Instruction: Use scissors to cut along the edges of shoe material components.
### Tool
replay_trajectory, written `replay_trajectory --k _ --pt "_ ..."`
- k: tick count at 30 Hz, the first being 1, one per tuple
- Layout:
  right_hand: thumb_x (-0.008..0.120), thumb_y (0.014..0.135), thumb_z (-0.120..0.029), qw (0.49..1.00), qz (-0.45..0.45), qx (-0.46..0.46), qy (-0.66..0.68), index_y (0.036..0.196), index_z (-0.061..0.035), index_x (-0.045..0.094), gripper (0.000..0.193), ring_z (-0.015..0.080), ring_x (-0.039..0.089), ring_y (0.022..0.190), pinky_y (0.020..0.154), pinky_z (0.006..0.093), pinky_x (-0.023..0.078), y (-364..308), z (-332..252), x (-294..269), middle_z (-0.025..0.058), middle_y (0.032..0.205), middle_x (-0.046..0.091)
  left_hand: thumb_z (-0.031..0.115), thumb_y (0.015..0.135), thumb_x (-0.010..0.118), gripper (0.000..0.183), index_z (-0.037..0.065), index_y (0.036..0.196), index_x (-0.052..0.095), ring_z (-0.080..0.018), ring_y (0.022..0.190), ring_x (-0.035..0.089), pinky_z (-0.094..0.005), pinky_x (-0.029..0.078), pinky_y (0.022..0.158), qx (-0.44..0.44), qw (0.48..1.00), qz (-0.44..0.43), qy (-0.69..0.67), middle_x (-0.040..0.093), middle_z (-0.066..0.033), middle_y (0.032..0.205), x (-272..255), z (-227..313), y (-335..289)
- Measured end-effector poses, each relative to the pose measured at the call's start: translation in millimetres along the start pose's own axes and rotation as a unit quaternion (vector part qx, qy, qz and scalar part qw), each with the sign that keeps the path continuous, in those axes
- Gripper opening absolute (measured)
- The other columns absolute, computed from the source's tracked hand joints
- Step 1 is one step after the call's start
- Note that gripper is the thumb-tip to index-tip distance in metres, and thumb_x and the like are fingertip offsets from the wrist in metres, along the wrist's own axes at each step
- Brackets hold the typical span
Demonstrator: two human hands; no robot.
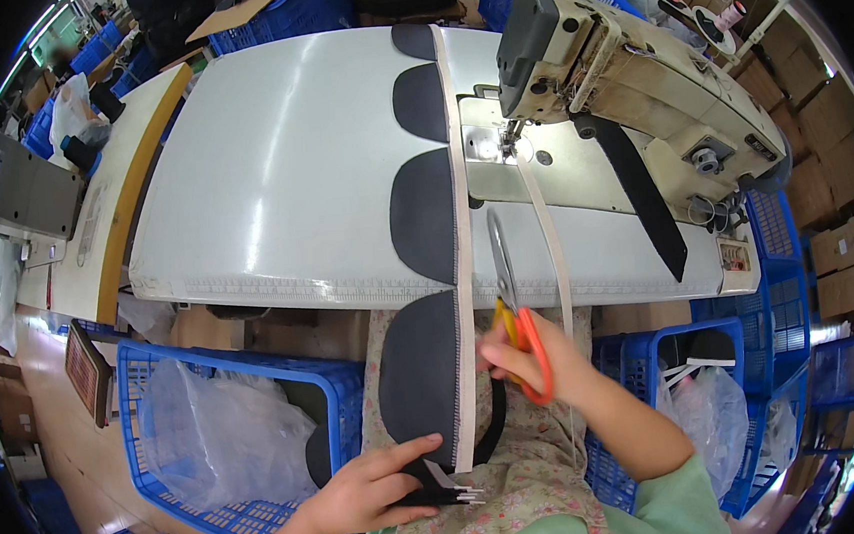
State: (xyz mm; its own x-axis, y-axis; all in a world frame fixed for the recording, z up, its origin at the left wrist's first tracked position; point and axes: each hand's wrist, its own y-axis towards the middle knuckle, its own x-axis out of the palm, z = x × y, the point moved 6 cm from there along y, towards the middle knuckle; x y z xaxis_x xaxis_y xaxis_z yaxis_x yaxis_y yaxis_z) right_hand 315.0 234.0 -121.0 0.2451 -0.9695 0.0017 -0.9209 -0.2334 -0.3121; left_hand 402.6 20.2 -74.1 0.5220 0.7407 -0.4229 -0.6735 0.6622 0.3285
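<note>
A pale tape point(459, 214) runs from the far edge of the table to my lap, with several dark grey rounded fabric pieces point(421, 212) stitched along its left side. My left hand point(379, 487) is closed at the near end, its index finger against the nearest rounded piece point(420, 363). Between its fingers is a bunch of black fabric pieces with white strip ends point(449, 486). My right hand point(534, 354) grips scissors point(505, 281) with orange and yellow handles, just right of the tape. Their metal blades point away from me over the table edge.
A sewing machine point(624, 91) stands at the right, with a second pale tape point(547, 222) hanging from its needle area toward my lap. A black strap point(642, 200) hangs from the machine. Blue crates point(341, 389) with plastic bags flank my lap. Another table point(145, 189) stands left.
</note>
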Motion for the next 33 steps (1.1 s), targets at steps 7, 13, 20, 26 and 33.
replay_trajectory --k 7,13,20,26,33 --pt "0.068 0.084 -0.014 0.991 0.091 -0.057 -0.079 0.088 -0.0054 0.049 0.021 0.0081 0.049 0.068 0.061 0.0240 0.042 13.4 7.9 28.4 -0.0004 0.076 0.052 0.020 0.072 0.081 0.034 0.001 0.080 0.055 -0.0316 0.086 0.069 -0.0352 0.056 0.069 -0.066 0.997 0.000 -0.028 0.057 -0.0283 0.119 -4.1 -10.6 -11.6" --pt "0.061 0.084 0.000 0.997 0.010 -0.077 -0.027 0.089 -0.0045 0.049 0.014 0.0054 0.044 0.066 0.059 0.0218 0.039 -22.4 28.1 49.8 -0.0012 0.074 0.048 0.023 0.074 0.078 0.035 -0.002 0.084 0.056 -0.0370 0.104 0.060 -0.0426 0.048 0.088 -0.056 0.980 0.132 0.135 0.057 -0.0260 0.117 -24.3 -31.4 20.8" --pt "0.060 0.084 -0.001 0.997 -0.075 -0.026 -0.006 0.089 -0.0047 0.050 0.012 0.0057 0.045 0.069 0.062 0.0207 0.040 -40.9 36.0 52.8 -0.0016 0.078 0.050 0.022 0.073 0.080 0.036 0.000 0.091 0.057 -0.0330 0.087 0.063 -0.0362 0.051 0.075 -0.172 0.979 0.110 0.003 0.063 -0.0166 0.102 1.0 -62.2 5.8" --pt "0.064 0.085 -0.006 0.993 -0.110 -0.032 0.034 0.088 -0.0043 0.051 0.014 0.0075 0.048 0.072 0.064 0.0241 0.042 -51.6 41.6 58.5 -0.0006 0.078 0.051 0.025 0.068 0.083 0.042 0.001 0.094 0.061 -0.0286 0.087 0.062 -0.0355 0.051 0.074 -0.136 0.987 0.079 0.008 0.062 -0.0131 0.096 3.7 -61.6 3.3" --pt "0.075 0.079 -0.020 0.976 -0.160 0.023 -0.149 0.089 -0.0046 0.054 0.027 0.0124 0.051 0.068 0.060 0.0273 0.042 -58.5 39.9 17.5 0.0049 0.074 0.052 0.025 0.068 0.083 0.039 0.001 0.088 0.061 -0.0309 0.088 0.062 -0.0375 0.052 0.073 -0.047 0.992 0.100 0.058 0.046 -0.0214 0.125 -3.8 -38.6 6.6"
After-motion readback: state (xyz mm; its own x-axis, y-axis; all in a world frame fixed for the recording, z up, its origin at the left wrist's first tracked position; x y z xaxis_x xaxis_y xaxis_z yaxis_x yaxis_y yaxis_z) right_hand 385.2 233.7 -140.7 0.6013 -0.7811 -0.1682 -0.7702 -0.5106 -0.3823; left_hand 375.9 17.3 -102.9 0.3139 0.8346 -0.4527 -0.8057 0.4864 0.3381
